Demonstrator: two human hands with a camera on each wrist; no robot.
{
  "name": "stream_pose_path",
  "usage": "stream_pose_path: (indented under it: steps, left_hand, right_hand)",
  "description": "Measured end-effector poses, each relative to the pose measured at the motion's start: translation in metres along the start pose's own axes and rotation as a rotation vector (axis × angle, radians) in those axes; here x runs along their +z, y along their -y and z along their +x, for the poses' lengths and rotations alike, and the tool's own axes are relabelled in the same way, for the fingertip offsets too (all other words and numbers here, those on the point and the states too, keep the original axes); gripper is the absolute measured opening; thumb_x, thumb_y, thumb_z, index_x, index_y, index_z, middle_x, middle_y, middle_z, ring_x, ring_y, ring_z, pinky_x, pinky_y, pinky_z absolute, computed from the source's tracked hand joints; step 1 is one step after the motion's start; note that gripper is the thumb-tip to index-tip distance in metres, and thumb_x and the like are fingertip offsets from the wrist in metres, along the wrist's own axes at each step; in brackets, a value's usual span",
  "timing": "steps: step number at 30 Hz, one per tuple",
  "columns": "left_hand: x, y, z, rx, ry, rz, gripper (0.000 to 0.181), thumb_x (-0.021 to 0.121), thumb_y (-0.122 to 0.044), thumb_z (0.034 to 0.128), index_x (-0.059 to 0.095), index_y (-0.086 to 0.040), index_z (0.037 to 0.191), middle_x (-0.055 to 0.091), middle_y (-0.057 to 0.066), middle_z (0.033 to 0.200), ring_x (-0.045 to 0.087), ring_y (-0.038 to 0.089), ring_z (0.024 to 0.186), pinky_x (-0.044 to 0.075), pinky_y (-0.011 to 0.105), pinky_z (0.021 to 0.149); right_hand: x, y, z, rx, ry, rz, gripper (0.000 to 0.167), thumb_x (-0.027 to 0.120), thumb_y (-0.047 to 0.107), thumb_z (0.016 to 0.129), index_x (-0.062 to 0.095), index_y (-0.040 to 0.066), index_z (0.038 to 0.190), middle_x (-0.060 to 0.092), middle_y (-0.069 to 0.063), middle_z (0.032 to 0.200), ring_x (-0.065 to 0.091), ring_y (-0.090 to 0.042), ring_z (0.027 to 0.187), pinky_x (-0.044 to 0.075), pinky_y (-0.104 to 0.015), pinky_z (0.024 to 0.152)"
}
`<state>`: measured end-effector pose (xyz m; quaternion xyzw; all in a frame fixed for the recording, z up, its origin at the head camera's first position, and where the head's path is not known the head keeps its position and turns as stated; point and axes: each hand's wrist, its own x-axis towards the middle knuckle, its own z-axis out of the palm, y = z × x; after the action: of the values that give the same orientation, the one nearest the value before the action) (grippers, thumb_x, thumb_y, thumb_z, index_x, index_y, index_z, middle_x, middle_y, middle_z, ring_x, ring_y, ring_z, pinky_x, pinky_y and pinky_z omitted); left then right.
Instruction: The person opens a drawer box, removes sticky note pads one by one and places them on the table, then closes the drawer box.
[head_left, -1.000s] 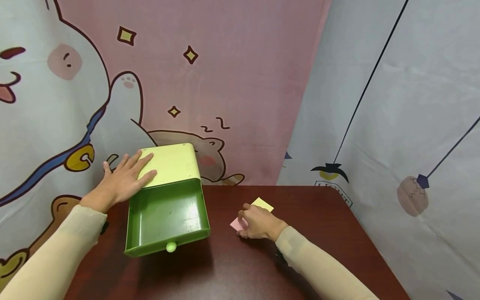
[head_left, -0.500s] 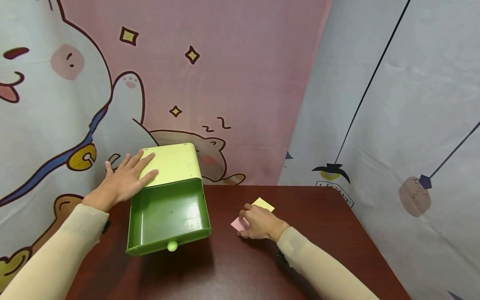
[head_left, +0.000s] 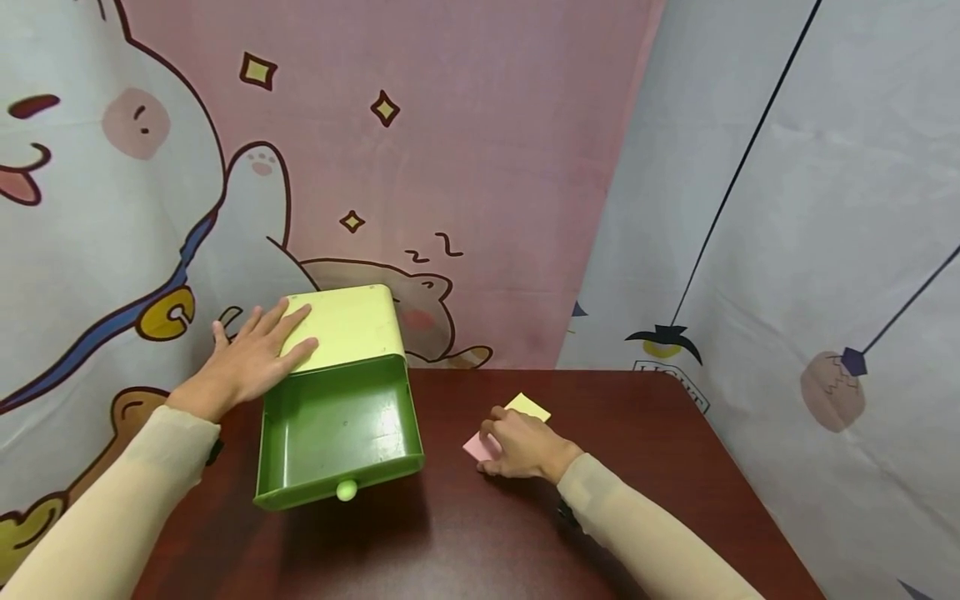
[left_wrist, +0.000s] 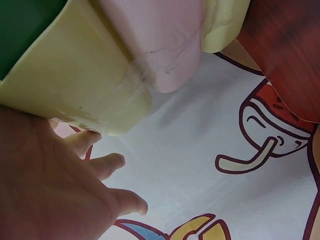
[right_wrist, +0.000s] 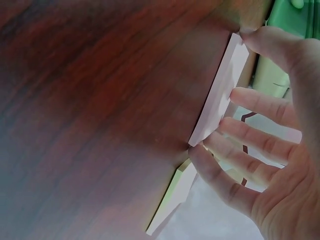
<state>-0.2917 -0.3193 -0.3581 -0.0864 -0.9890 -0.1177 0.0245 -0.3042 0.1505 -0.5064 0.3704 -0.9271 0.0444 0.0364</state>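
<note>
My left hand [head_left: 246, 360] rests with spread, straight fingers on the pale yellow top of a small drawer organizer [head_left: 348, 327]. Its green drawer [head_left: 341, 425] stands pulled out, with nothing inside and a round knob [head_left: 346, 490] in front. In the left wrist view the organizer's side [left_wrist: 85, 75] shows yellow and pink tiers. My right hand [head_left: 527, 443] bends over a pink sticky-note pad [head_left: 482, 448] flat on the table; in the right wrist view the thumb is at one end of the pad [right_wrist: 220, 92] and the fingertips lie along it. A yellow sticky-note pad [head_left: 528, 407] lies just behind.
The dark red-brown table [head_left: 487, 542] ends at a cartoon-printed cloth [head_left: 465, 167] behind, with a pale cloth [head_left: 810, 208] along the right. The open drawer juts toward me, left of the pads.
The whole head view shifts slightly. Both hands, the drawer and the two pads keep their places relative to one another.
</note>
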Motion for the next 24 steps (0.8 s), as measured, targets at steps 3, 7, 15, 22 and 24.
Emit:
stream_pose_path:
  steps: [3, 7, 15, 22, 24]
  left_hand:
    - [0.001, 0.0, 0.001, 0.0, 0.0, 0.0, 0.091, 0.03, -0.081, 0.1177, 0.011, -0.029, 0.19, -0.002, 0.021, 0.198, 0.003, 0.067, 0.177, -0.015, 0.102, 0.122]
    - [0.001, 0.001, 0.001, 0.0, -0.002, 0.001, 0.091, 0.03, -0.081, 0.1175, 0.011, -0.029, 0.19, -0.002, 0.021, 0.198, 0.003, 0.067, 0.177, -0.015, 0.102, 0.122]
    - [0.0, 0.001, 0.001, -0.001, -0.007, 0.001, 0.091, 0.029, -0.08, 0.1179, 0.011, -0.028, 0.19, -0.001, 0.022, 0.198, 0.004, 0.068, 0.177, -0.015, 0.102, 0.121]
    - [0.001, 0.0, 0.002, 0.002, -0.008, -0.001, 0.091, 0.03, -0.08, 0.118, 0.012, -0.028, 0.19, -0.001, 0.022, 0.198, 0.005, 0.068, 0.177, -0.015, 0.103, 0.121]
    - [0.002, 0.0, 0.002, 0.003, -0.009, 0.0, 0.091, 0.03, -0.08, 0.1179, 0.011, -0.028, 0.19, -0.001, 0.022, 0.198, 0.005, 0.068, 0.177, -0.014, 0.103, 0.121]
  right_hand:
    - [0.001, -0.001, -0.002, 0.004, 0.0, -0.01, 0.043, 0.095, 0.053, 0.096, 0.085, 0.019, 0.119, 0.074, -0.001, 0.109, 0.065, -0.011, 0.083, 0.06, -0.032, 0.07]
    - [0.001, -0.002, -0.004, 0.009, -0.016, -0.046, 0.043, 0.093, 0.057, 0.096, 0.085, 0.022, 0.119, 0.074, 0.0, 0.11, 0.065, -0.01, 0.081, 0.054, -0.029, 0.062]
    - [-0.002, 0.0, -0.009, -0.054, -0.13, -0.08, 0.048, 0.091, 0.056, 0.096, 0.087, 0.021, 0.13, 0.079, 0.001, 0.122, 0.076, -0.016, 0.095, 0.063, -0.033, 0.068]
    - [-0.005, 0.003, -0.017, -0.127, -0.268, -0.087, 0.049, 0.093, 0.046, 0.095, 0.086, 0.02, 0.136, 0.08, -0.005, 0.137, 0.078, -0.021, 0.12, 0.069, -0.043, 0.092]
    - [-0.007, 0.004, -0.019, -0.134, -0.301, -0.069, 0.05, 0.094, 0.042, 0.093, 0.085, 0.019, 0.137, 0.079, -0.006, 0.141, 0.078, -0.022, 0.126, 0.068, -0.046, 0.097]
